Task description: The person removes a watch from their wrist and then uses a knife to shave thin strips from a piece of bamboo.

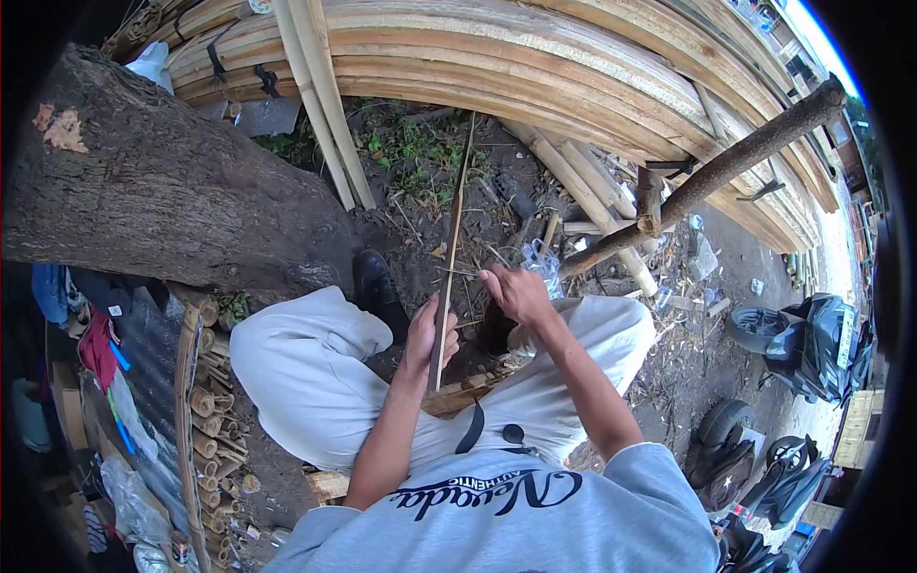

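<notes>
Bamboo or wood strip (pixel 455 222), long and narrow, runs near to far; likely light, bendy, splintery at edges, best held towards near end. Left hand (pixel 426 336) wrapped round it there; right hand (pixel 517 294) closed on slim blade-like tool (pixel 461 272) set across it. Planks (pixel 478 48) stacked far.

Thick trunk (pixel 172 181) blocking left side.

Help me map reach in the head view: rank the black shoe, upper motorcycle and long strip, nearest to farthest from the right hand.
From the right hand:
1. Long strip, just left
2. Black shoe, farther left
3. Upper motorcycle, far right
</notes>
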Motion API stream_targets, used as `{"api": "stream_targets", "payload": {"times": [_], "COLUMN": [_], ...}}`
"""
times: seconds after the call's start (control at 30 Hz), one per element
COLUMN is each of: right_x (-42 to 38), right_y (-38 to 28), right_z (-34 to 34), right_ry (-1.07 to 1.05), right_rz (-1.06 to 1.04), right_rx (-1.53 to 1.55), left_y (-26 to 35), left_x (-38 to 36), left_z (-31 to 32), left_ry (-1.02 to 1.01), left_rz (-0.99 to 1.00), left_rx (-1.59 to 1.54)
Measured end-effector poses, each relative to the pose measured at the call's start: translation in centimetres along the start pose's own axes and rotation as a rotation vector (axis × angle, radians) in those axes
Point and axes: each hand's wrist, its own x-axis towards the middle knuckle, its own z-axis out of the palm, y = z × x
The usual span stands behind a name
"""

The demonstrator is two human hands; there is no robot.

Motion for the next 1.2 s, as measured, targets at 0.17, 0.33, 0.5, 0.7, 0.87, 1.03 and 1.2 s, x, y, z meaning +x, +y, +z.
{"api": "stream_targets", "payload": {"times": [0.17,0.33,0.5,0.7,0.87,1.03,1.2], "right_x": [1.3,3.9,5.5,-0.2,-9.3,-13.0,-14.2], "right_y": [1.9,7.6,8.3,0.1,-7.9,-10.1,-9.3], "right_z": [1.0,3.7,4.9,-1.2,-3.4,-3.8,-2.6], "right_ry": [-0.019,-0.002,0.008,0.057,-0.021,-0.027,-0.036], "right_rz": [0.109,0.243,0.512,0.36,0.042,-0.04,-0.027], "right_rx": [-0.125,-0.128,-0.175,0.228,0.297,0.305,0.24], "left_y": [-1.4,-2.8,-1.1,-1.4,-2.1,-2.5,-3.9], "left_x": [0.3,0.9,-0.4,0.3,1.0,1.1,2.5], "left_z": [0.2,-0.6,1.1,-0.5,-0.1,0.1,-0.7], "left_ry": [0.126,0.116,0.083,0.15,0.204,0.162,0.214], "left_rz": [0.066,0.132,0.075,0.109,0.194,0.159,0.151], "left_rx": [0.16,0.321,0.2,0.25,0.346,0.466,0.499]}}
